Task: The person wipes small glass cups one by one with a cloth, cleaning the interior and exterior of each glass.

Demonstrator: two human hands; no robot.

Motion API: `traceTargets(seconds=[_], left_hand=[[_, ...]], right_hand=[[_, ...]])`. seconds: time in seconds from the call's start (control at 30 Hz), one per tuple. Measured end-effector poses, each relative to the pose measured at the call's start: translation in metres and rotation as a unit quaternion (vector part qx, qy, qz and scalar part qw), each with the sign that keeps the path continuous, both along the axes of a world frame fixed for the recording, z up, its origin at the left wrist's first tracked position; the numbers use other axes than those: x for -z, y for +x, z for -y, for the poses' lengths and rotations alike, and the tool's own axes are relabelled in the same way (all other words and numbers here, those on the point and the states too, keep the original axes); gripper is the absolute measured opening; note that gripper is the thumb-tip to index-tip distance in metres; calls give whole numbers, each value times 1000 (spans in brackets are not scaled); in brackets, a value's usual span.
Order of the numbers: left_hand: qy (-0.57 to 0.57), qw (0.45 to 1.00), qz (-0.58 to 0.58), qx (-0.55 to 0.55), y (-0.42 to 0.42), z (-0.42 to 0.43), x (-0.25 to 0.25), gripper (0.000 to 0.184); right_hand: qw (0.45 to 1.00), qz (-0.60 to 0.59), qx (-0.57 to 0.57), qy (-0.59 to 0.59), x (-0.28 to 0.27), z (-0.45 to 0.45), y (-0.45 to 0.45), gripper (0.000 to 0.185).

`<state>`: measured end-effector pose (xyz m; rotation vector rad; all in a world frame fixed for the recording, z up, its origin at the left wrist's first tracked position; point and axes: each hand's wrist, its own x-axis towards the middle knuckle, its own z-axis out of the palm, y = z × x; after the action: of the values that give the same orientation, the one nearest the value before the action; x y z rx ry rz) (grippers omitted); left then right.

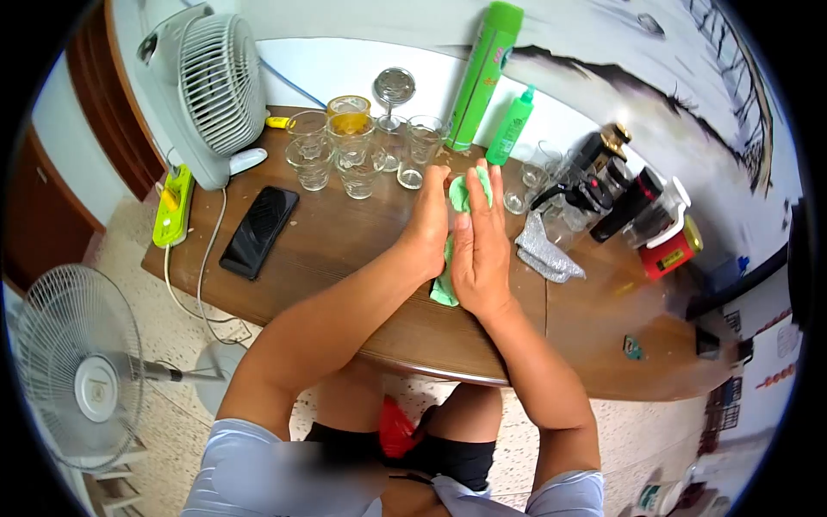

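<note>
Above the front of the wooden table, my left hand [426, 226] and my right hand [484, 254] face each other, palms inward and fingers pointing away from me. A light green cloth [444, 289] is pressed between them. Part of it shows around the right fingertips and another part hangs below the palms. Whether anything else is inside the cloth is hidden. Just beyond my left hand stand several clear drinking glasses [360, 177]. A grey cloth [547, 250] lies to the right of my right hand.
A black phone [259, 233], a white box fan [211, 95] and a green power strip [175, 205] are at the left. Green spray can [485, 77] and green bottle [511, 127] stand behind. A glass coffee pot [573, 207] and red tin [670, 250] sit right.
</note>
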<state>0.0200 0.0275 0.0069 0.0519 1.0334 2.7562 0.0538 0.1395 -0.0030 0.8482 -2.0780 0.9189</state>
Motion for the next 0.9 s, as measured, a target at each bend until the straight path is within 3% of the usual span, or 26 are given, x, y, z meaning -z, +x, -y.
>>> traceTargets(seconds=[0.2, 0.23, 0.33, 0.37, 0.4, 0.47, 0.63, 0.7, 0.77, 0.87, 0.9], left_hand=[[-13, 1000, 3, 11, 15, -7, -12, 48], [-44, 999, -25, 0, 17, -7, -11, 46], [-104, 993, 41, 21, 14, -1, -8, 47], [-113, 994, -1, 2, 17, -3, -6, 45], [-121, 992, -42, -19, 21, -5, -6, 44], [-87, 996, 12, 13, 20, -5, -14, 44], [-68, 997, -31, -17, 18, -6, -10, 43], [-41, 999, 0, -32, 12, -2, -10, 44], [-101, 992, -25, -73, 13, 0, -10, 45], [-127, 990, -37, -56, 15, -4, -10, 49], [-124, 991, -36, -37, 15, -6, -11, 51]], right_hand=[[994, 4, -6, -110, -4, -3, -3, 49], [993, -10, 12, -121, -4, -4, -5, 46], [979, 31, -14, -201, -5, -10, -6, 44], [971, 37, -9, -236, -5, -10, -7, 41], [961, 85, -15, -263, -6, -13, -7, 43], [932, 179, -30, -315, -7, -21, -8, 46], [893, 261, -53, -364, 5, -22, -14, 51], [920, 208, -43, -328, 9, -12, -12, 55], [938, 178, -39, -294, 10, -1, -5, 57], [979, -42, 12, -201, 6, 0, -7, 54], [984, -44, -11, -172, -2, -4, -3, 52]])
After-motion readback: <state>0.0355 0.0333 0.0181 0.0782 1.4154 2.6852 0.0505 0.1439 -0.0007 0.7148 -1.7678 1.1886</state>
